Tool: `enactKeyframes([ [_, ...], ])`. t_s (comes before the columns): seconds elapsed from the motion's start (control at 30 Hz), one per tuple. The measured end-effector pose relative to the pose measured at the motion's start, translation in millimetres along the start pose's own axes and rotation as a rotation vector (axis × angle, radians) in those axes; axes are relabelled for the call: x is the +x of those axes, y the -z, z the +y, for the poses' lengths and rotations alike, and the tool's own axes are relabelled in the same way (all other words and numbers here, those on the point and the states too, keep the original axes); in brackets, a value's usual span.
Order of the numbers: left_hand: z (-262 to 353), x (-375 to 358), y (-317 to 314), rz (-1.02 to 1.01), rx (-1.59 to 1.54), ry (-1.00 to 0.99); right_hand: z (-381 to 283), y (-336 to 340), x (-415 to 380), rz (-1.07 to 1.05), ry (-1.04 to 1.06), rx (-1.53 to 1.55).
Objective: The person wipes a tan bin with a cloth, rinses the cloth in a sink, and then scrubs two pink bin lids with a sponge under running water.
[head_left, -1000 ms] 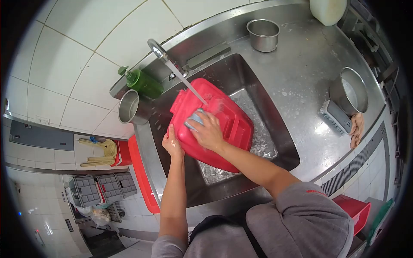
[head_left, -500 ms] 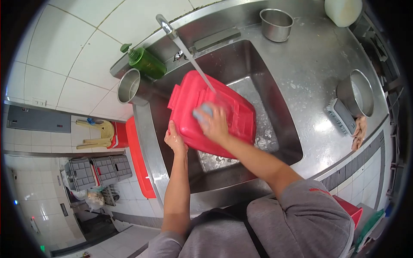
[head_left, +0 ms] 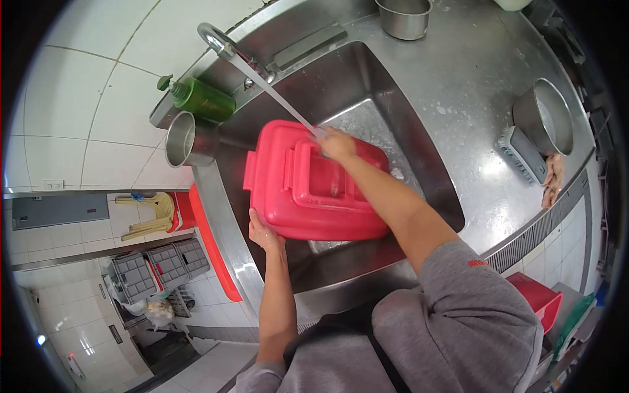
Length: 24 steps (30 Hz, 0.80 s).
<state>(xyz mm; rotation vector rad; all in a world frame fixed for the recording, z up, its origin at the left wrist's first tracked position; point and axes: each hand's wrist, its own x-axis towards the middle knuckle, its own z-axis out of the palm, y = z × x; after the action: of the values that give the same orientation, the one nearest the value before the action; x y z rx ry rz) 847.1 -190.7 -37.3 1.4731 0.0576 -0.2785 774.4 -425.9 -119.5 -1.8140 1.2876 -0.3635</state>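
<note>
A red plastic container (head_left: 282, 213) is tilted over the steel sink (head_left: 354, 72), its moulded face towards me. My left hand (head_left: 264, 236) grips its near left edge, thumb on the outside. On the far side of that face, my right hand (head_left: 339, 145) is closed round a grey-blue sponge, mostly hidden by the fingers and water. A stream from the curved tap (head_left: 219, 42) falls right beside the right hand. Wet patches show on the sink floor.
Left of the sink stand a green pump bottle (head_left: 203, 98) and a steel pot (head_left: 190, 141). On the right counter are another steel pot (head_left: 405, 19), a round steel pan (head_left: 544, 118), a scrubbing brush (head_left: 524, 157) and a crumpled cloth (head_left: 553, 180).
My right hand has moved up the container's face, from its near left part to under the stream. The container has turned slightly, and the whole view has shifted.
</note>
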Motion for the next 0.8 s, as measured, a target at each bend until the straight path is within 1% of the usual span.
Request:
enactKeyframes([
  [0.07, 3.4, -3.3, -5.6, 0.026, -0.002, -0.023, -42.6, 12.5, -32.3, 0.162, -0.011, 0.047],
  [0.1, 3.8, -3.2, -8.6, 0.026, -0.003, -0.019, -41.7, 1.0, -48.8, 0.162, -0.013, 0.044],
  [0.17, 3.3, -2.5, -14.0, 0.022, -0.024, -0.035, -28.7, -27.7, -73.8, 0.711, 0.300, 0.149],
  [0.2, 3.9, -2.9, -13.7, 0.024, -0.031, -0.029, -15.7, -28.8, -76.5, 0.711, 0.305, 0.141],
  [0.27, 5.8, -2.9, -12.5, 0.041, -0.045, 0.024, 16.1, -18.3, -80.3, -0.053, 0.470, 0.323],
  [0.3, 3.7, -3.9, -10.0, 0.038, -0.048, 0.027, 16.6, -10.6, -76.7, -0.051, 0.470, 0.319],
  [0.37, -4.0, -10.2, -0.8, 0.033, -0.038, 0.018, 12.8, 9.3, -61.3, -0.277, 0.622, -0.221],
  [0.4, -6.0, -14.0, 1.5, 0.029, -0.036, 0.021, 13.5, 1.6, -56.6, -0.099, 0.672, -0.347],
  [0.43, -7.2, -15.2, -1.1, 0.047, -0.054, 0.007, 13.1, -10.9, -57.3, -0.087, 0.670, -0.349],
  [0.5, -9.2, -15.0, -6.1, 0.057, -0.082, -0.003, 14.0, -28.7, -61.6, 0.017, 0.405, -0.080],
  [0.53, -8.8, -13.6, -0.5, 0.082, -0.105, 0.017, -1.1, -0.2, -63.1, -0.430, 0.339, 0.112],
  [0.57, -9.0, -12.3, 5.6, 0.108, -0.126, 0.039, 1.6, 9.2, -66.5, -0.429, 0.325, 0.109],
  [0.63, -6.5, -6.2, 9.3, 0.102, -0.160, 0.041, 15.1, 24.3, -65.1, -0.320, 0.257, 0.231],
  [0.67, -4.1, -2.6, 11.0, 0.097, -0.118, 0.036, 31.0, 35.5, -63.4, 0.024, 0.431, 0.351],
  [0.7, -3.2, -2.0, 11.2, 0.095, -0.076, 0.032, 54.7, 33.1, -60.1, 0.249, 0.291, 0.319],
  [0.77, -2.8, -6.3, 16.2, 0.091, -0.084, 0.030, 49.3, 59.2, -91.0, -0.221, -0.237, 0.302],
  [0.8, -1.3, -5.3, 11.7, 0.075, -0.105, 0.020, 80.0, 12.5, -92.9, -0.066, 0.042, 0.232],
])
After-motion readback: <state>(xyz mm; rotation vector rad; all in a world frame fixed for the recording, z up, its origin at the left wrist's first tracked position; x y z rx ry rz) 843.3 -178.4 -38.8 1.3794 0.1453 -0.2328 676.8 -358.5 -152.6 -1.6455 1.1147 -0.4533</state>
